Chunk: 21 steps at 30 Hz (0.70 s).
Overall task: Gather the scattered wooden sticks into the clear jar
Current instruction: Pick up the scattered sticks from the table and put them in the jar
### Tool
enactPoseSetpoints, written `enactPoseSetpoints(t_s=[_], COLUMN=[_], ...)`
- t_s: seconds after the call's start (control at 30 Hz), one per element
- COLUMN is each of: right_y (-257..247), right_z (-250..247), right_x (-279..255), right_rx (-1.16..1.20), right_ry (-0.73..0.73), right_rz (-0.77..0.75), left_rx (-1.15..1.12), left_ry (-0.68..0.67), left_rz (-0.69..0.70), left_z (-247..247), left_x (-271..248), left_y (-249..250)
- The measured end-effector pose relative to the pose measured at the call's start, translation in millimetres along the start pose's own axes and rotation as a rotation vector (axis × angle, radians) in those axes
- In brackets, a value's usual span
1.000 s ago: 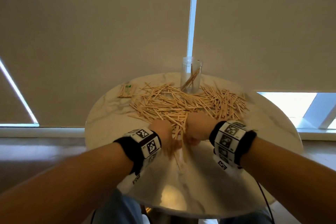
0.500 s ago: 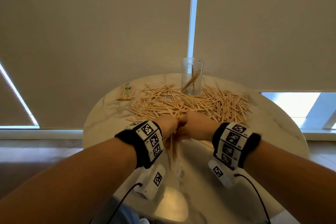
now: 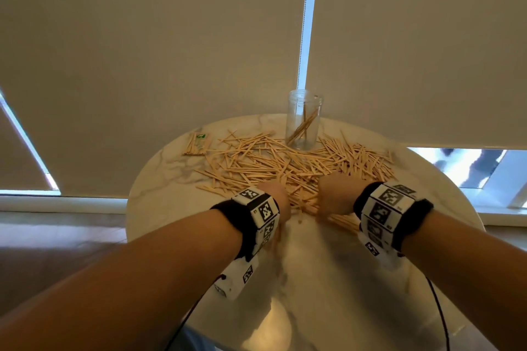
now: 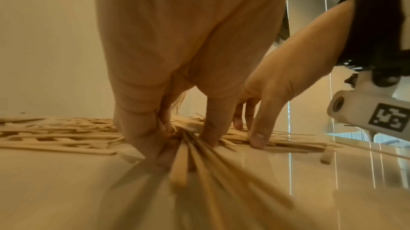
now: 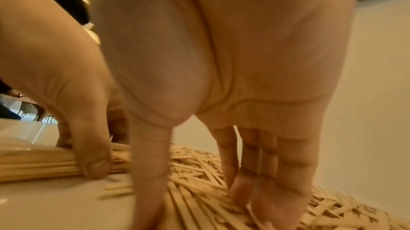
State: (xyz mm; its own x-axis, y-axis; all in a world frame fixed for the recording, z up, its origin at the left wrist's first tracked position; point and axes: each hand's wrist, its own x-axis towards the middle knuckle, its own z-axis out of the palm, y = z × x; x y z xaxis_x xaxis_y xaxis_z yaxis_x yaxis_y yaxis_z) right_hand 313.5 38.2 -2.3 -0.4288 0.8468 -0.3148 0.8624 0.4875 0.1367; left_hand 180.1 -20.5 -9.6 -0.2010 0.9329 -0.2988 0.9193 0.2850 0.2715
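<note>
Sticks (image 3: 285, 162) lie scattered across table (image 3: 159, 202); L hand (image 3: 275, 196) clenched round a bundle (image 4: 179, 160), long axis pointing back toward the wrist; R hand (image 3: 333, 196) w/ fingers (image 5: 261, 172) straight, pressing on the pile, grasping nothing; jar (image 3: 303, 120) stands upright beyond both hands, holds a few sticks, roughly equidistant, so the bundle must tip upright to go in.

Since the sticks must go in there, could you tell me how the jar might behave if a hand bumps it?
The jar is tall, narrow and holds only a few sticks, so it is probably light and apt to tip. It stands on a glossy table, so it may also slide. Loose sticks lie against its base, which might unsettle it when they are raked.
</note>
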Motion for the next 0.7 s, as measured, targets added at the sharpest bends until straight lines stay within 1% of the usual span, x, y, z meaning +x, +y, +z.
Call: enactPoseSetpoints(t_s=[0.07,0.17,0.23,0.3,0.37,0.4,0.47,0.53,0.63,0.7], right_y=[2,8,12,13,12,10,7,5,7,7], right_z=[0,1,1,1,1,1,2,3,3,3], right_x=[0,-2,-4,-6,-8,-8,-7,-8,-11,-11], right_rx=[0.013,0.022,0.024,0.03,0.039,0.05,0.067,0.075,0.057,0.085], right_ry=[0.026,0.037,0.032,0.027,0.032,0.036,0.052,0.071,0.06,0.062], right_rz=[0.005,0.052,0.066,0.066,0.058,0.051,0.031,0.022,0.031,0.032], left_rx=[0.001,-0.085,-0.101,-0.016,-0.101,-0.268,-0.473,-0.486,-0.585,-0.56], left_ry=[-0.007,0.01,0.019,-0.056,-0.118,-0.139,-0.108,-0.076,0.005,0.024], left_rz=[-0.014,0.004,0.023,0.034,-0.002,-0.051,-0.065,-0.071,-0.092,-0.087], left_z=[-3,-7,-8,-15,-15,-14,-11,-9,-10,-11], left_x=[-1,-3,-2,-5,-1,5,8,15,9,8], left_y=[-1,-4,-7,-8,-12,-15,-20,-25,-29,-33])
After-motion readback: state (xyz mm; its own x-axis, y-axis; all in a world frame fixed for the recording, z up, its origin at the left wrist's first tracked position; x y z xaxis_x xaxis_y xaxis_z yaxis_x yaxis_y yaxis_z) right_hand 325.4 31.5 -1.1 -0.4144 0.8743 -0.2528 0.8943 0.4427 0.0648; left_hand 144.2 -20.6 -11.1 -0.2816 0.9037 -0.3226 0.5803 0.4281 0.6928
